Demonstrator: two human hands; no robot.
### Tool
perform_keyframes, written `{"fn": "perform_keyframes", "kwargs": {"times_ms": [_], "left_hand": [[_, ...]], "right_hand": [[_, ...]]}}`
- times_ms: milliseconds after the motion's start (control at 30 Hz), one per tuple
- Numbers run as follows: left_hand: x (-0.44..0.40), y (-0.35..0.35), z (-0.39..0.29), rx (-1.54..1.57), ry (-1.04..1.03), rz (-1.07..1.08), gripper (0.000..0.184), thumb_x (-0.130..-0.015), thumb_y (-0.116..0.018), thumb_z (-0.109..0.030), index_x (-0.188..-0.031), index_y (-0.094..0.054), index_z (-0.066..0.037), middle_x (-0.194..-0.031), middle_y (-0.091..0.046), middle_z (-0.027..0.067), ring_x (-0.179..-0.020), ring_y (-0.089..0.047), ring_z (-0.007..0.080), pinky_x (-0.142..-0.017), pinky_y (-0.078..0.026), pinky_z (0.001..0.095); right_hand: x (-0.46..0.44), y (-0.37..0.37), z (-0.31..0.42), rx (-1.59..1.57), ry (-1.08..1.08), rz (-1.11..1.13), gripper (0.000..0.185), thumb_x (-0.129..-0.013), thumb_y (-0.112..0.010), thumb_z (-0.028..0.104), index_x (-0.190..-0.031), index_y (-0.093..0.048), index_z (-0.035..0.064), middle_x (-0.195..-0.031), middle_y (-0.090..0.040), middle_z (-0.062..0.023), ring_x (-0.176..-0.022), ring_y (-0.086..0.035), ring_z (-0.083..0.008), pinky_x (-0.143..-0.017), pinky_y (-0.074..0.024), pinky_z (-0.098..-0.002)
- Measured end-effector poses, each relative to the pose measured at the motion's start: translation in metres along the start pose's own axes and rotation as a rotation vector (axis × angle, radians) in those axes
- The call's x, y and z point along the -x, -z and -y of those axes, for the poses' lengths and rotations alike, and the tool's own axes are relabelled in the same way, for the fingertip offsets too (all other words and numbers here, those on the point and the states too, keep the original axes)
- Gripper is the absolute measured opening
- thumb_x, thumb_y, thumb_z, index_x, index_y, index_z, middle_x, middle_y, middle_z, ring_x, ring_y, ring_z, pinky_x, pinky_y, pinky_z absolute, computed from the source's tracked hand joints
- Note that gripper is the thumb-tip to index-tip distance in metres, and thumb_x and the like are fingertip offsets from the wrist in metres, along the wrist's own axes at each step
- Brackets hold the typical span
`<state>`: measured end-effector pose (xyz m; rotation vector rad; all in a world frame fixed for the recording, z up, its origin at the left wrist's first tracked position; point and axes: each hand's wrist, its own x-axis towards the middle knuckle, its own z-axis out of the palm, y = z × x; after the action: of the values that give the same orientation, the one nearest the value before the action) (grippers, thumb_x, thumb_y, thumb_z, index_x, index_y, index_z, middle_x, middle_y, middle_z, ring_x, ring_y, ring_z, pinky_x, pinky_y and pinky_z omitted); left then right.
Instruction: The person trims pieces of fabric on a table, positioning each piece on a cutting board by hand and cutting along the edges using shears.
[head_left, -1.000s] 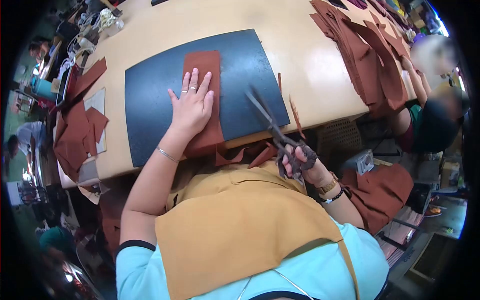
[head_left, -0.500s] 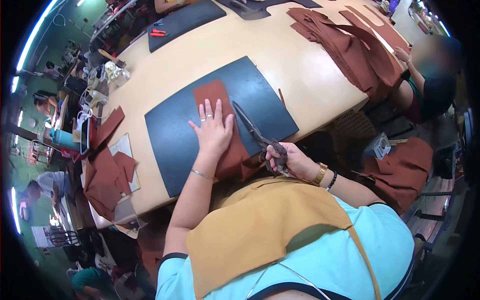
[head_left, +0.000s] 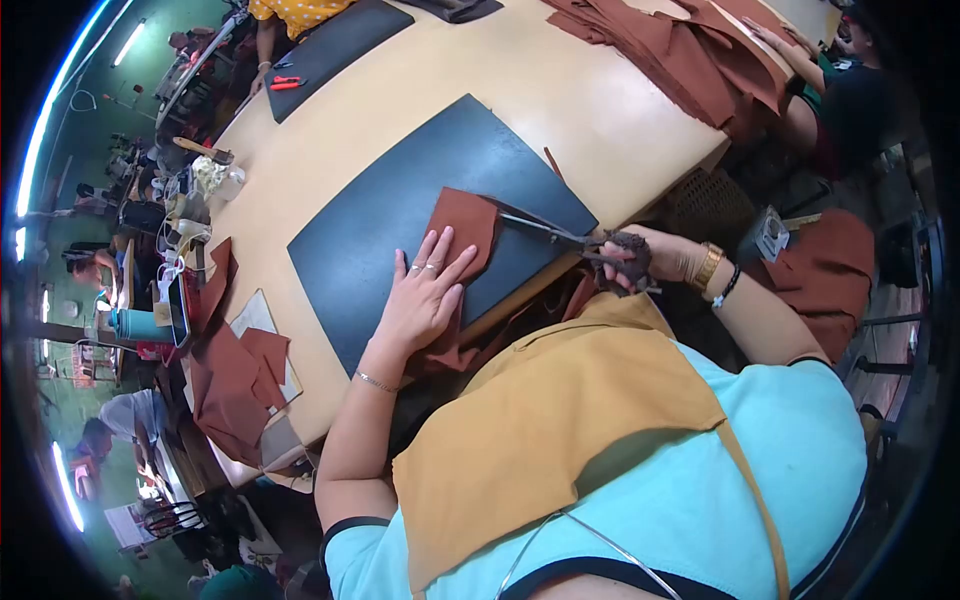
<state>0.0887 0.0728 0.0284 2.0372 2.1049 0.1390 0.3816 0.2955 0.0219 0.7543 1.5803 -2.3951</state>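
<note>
Scissors (head_left: 549, 229), clasped by our right grip (head_left: 650, 252), point aslant inward over the mat (head_left: 375, 235), handles (head_left: 628, 266) partly hidden; left grip (head_left: 425, 295) splayed.

One table (head_left: 600, 130) carries two mats (head_left: 370, 230) (head_left: 345, 48), one at its near edge and one farther along its left edge with one red cutter (head_left: 286, 83), while at the near mat are one brown piece (head_left: 467, 215), one scissors (head_left: 570, 236) and the person's two hands (head_left: 425, 297) (head_left: 645, 253).

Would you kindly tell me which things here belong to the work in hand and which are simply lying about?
Seemingly part of the job:
brown piece under the left hand
scissors in the right hand
dark mat beneath the piece

Apparently just lying about:
red tool
wooden-handled brush
turquoise container
</note>
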Motion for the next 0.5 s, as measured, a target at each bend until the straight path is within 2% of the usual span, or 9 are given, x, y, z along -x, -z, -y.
{"fn": "perform_keyframes", "kwargs": {"times_ms": [33,67,267,500], "left_hand": [[0.004,0.002,-0.001,-0.004,-0.013,0.017,0.051,-0.095,-0.037,-0.025,-0.146,-0.036,-0.024,-0.158,-0.017,0.0083,-0.146,-0.013,0.0297,-0.112,-0.010,0.0620],[0.006,0.004,-0.002,-0.010,-0.024,0.033,0.051,-0.095,-0.037,-0.026,-0.146,-0.036,-0.024,-0.158,-0.017,0.0083,-0.146,-0.013,0.0297,-0.112,-0.010,0.0618],[0.011,0.005,-0.004,-0.004,-0.034,0.055,0.052,-0.095,-0.037,-0.026,-0.146,-0.037,-0.023,-0.158,-0.017,0.0087,-0.146,-0.013,0.0298,-0.113,-0.009,0.0607],[0.011,0.004,-0.004,-0.010,-0.037,0.046,0.052,-0.094,-0.037,-0.026,-0.146,-0.037,-0.023,-0.158,-0.016,0.0085,-0.146,-0.013,0.0297,-0.113,-0.009,0.0604]], "right_hand": [[0.001,0.003,0.004,0.007,-0.017,0.004,0.039,-0.087,-0.067,0.041,-0.080,-0.064,0.0026,-0.069,-0.062,-0.0030,-0.060,-0.061,-0.0104,-0.057,-0.0487,-0.0235],[0.002,0.001,0.009,0.049,-0.001,-0.004,0.040,-0.090,-0.062,0.045,-0.080,-0.060,0.0055,-0.069,-0.060,-0.0003,-0.058,-0.058,-0.0082,-0.056,-0.0472,-0.0223],[0.004,0.002,0.031,0.250,-0.035,-0.010,0.030,-0.088,-0.067,0.036,-0.087,-0.061,0.0070,-0.074,-0.060,0.0012,-0.061,-0.057,-0.0066,-0.056,-0.0455,-0.0203],[0.006,0.002,0.039,0.348,-0.021,0.040,0.030,-0.085,-0.069,0.036,-0.086,-0.064,0.0059,-0.072,-0.057,0.0038,-0.060,-0.055,-0.0056,-0.055,-0.0444,-0.0204]]}}
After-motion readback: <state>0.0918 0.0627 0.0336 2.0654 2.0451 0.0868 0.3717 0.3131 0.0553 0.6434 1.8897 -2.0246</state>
